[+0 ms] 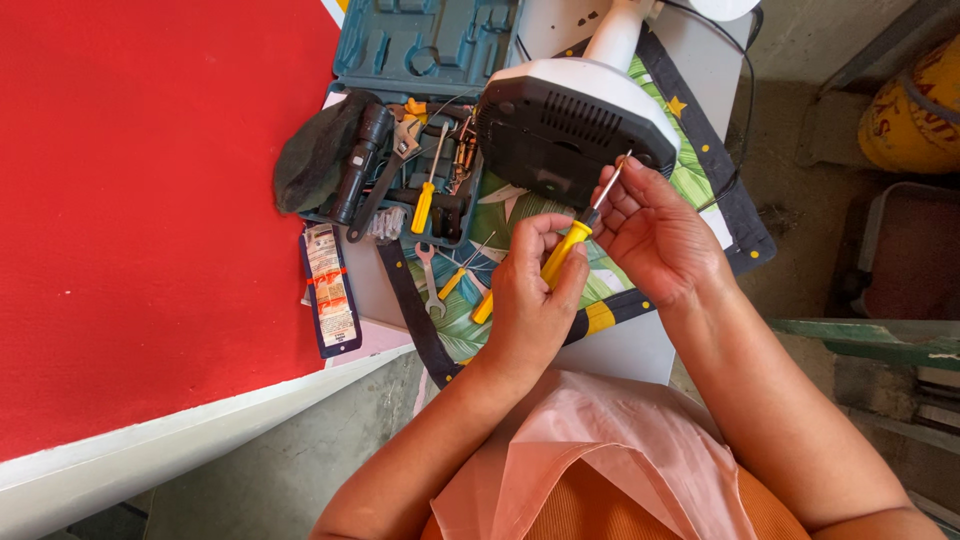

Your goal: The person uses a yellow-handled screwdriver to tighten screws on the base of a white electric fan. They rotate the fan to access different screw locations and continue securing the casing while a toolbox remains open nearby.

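The left hand (530,290) is wrapped around the yellow handle of a screwdriver (580,228), whose long axis slants up and right, tip toward the underside of the fan base (570,125). The right hand (655,225) pinches its metal shaft just below the tip. Three more yellow-handled screwdrivers show (one in the open tool case (420,60), two on the patterned cloth (690,175)), plus one small wrench (430,285).

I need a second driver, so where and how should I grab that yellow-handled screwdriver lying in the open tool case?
Grip the yellow-handled screwdriver by its yellow handle, the thick end nearest you, coming from above. It lies roughly lengthwise in the tool case, its thin shaft pointing away toward the lid, with an adjustable wrench close on its left, so a pinch across the handle from the top looks easiest.
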